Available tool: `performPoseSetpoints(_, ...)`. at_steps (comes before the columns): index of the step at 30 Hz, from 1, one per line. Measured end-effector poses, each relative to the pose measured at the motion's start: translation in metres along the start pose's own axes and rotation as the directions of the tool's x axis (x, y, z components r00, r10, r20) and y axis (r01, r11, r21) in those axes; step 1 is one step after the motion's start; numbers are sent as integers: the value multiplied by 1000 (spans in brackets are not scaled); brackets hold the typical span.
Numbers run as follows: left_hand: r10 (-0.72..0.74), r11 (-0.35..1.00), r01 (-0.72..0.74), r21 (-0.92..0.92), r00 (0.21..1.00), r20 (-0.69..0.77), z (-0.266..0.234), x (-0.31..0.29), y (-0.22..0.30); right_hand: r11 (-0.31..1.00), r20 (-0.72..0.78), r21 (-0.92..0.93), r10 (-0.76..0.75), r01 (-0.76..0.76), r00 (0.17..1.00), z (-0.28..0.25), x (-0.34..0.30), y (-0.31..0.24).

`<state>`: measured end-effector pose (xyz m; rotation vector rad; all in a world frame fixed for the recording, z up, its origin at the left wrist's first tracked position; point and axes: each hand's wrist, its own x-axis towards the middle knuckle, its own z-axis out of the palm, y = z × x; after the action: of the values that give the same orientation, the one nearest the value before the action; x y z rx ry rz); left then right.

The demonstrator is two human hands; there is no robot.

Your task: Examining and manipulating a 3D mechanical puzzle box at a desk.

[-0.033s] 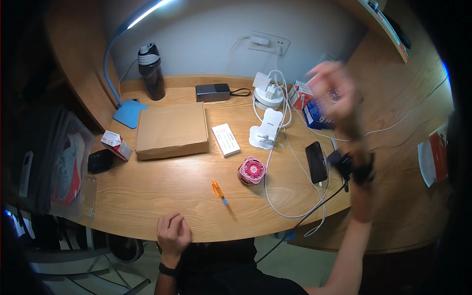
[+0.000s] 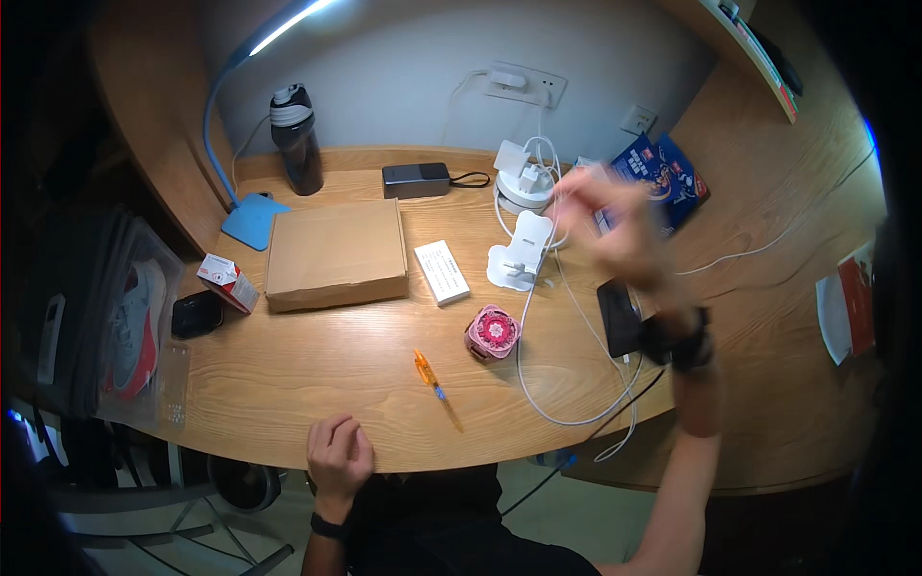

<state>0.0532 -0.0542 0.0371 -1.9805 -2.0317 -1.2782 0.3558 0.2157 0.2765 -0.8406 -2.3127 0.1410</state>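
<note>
The blurred right hand (image 2: 619, 226) has swung left beside the socket tower (image 2: 521, 200), baring more of the blue packet (image 2: 672, 182) on the tower's right; grip unclear. Left hand (image 2: 340, 455), loosely curled, seemingly empty, rests front-left.

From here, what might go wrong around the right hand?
The blurred right hand might snag the white cable, which loops across the desk nearby. The black cable, seemingly from the right wristband, could catch it too. Either pull might drag the phone, which looks plugged in.
</note>
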Motion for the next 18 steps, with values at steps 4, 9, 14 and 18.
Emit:
performPoseSetpoints(4,27,999,-26,-43,1000,12,6,6,3,962,580,-157,274,-225,767,90,-14,-3)
performPoseSetpoints(9,64,996,-63,-61,998,3,11,7,2,939,657,-300,331,-169,678,141,0,28)
performPoseSetpoints(14,31,997,-32,-69,999,-11,15,7,6,933,579,-355,267,-56,771,171,-7,44)
performPoseSetpoints(18,14,998,-11,-61,999,40,13,12,8,939,512,-340,228,-48,828,151,-11,37)
